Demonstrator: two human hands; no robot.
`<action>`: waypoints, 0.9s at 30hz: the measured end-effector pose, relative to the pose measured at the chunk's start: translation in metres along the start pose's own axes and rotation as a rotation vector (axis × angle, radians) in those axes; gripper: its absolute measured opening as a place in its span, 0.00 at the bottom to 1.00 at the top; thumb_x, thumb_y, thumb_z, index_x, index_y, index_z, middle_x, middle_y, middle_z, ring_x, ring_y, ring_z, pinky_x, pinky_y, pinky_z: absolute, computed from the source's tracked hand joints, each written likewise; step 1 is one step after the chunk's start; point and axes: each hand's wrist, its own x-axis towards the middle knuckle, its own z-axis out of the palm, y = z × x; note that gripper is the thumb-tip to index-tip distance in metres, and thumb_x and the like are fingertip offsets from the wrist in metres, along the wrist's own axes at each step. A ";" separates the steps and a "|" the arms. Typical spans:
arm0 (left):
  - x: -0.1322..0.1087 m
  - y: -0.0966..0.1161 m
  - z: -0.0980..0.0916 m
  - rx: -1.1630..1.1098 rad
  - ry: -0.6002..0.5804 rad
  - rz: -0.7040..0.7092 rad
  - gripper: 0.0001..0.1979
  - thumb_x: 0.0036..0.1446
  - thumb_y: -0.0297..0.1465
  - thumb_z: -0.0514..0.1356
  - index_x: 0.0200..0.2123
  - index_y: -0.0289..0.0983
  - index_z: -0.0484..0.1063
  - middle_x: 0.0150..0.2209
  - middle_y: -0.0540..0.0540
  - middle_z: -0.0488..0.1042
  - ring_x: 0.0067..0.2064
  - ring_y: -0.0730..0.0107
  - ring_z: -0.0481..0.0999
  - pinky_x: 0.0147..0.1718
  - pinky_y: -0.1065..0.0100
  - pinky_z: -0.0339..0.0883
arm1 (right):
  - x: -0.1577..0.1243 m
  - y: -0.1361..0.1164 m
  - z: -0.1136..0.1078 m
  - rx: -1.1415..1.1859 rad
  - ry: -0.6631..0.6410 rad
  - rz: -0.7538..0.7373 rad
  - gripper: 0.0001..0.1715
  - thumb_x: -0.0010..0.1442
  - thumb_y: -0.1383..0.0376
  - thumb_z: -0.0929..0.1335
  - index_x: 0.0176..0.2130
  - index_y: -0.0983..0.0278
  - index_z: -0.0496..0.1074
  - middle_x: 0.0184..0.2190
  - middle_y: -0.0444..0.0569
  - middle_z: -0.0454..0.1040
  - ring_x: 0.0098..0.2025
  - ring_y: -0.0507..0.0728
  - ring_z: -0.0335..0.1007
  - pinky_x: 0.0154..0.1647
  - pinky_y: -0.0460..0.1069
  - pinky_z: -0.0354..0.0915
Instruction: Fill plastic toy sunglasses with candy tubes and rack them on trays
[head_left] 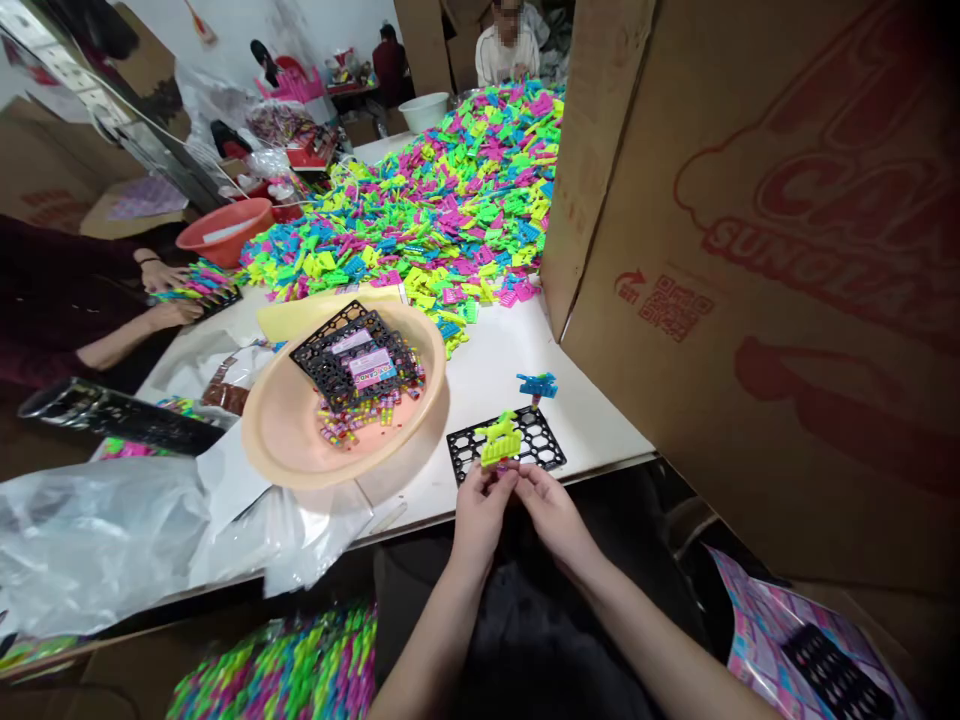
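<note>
Both hands meet at the table's front edge, fingers pinched together. A yellow-green plastic toy piece (501, 440) stands up from the fingertips of my left hand (480, 505). My right hand (553, 508) closes on the small reddish part at the toy's lower end, mostly covered by fingers. Just beyond them lies a black honeycomb tray (551, 447) with hexagonal holes, partly hidden by the toy and the left hand. A blue plastic toy (537, 386) stands upright at the tray's far right on a short, small tube.
Left is a peach basin (262, 440) holding black trays and tiny candy tubes (349, 428). A heap of colourful plastic pieces (420, 220) covers the far table. A large cardboard box (750, 300) walls off the right. A co-worker's hands (169, 300) are busy at left.
</note>
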 end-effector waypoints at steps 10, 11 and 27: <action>0.083 0.007 0.010 0.120 0.011 0.119 0.08 0.53 0.35 0.57 0.28 0.37 0.72 0.30 0.49 0.73 0.36 0.69 0.71 0.41 0.67 0.64 | 0.093 -0.019 -0.089 -0.940 0.181 -0.457 0.14 0.54 0.63 0.67 0.41 0.65 0.70 0.39 0.55 0.72 0.42 0.62 0.66 0.44 0.56 0.61; 0.088 0.005 0.012 0.118 0.015 0.117 0.09 0.53 0.36 0.57 0.29 0.36 0.72 0.32 0.48 0.74 0.38 0.68 0.72 0.42 0.66 0.64 | 0.101 -0.019 -0.090 -0.970 0.134 -0.485 0.13 0.53 0.63 0.67 0.41 0.65 0.70 0.39 0.55 0.72 0.42 0.62 0.66 0.44 0.55 0.61; 0.104 -0.014 0.027 0.267 0.073 0.108 0.08 0.50 0.30 0.60 0.34 0.37 0.76 0.40 0.45 0.78 0.43 0.63 0.75 0.46 0.64 0.64 | 0.119 -0.009 -0.088 -0.945 0.051 -0.512 0.06 0.58 0.65 0.65 0.35 0.62 0.71 0.32 0.50 0.72 0.39 0.59 0.65 0.40 0.53 0.60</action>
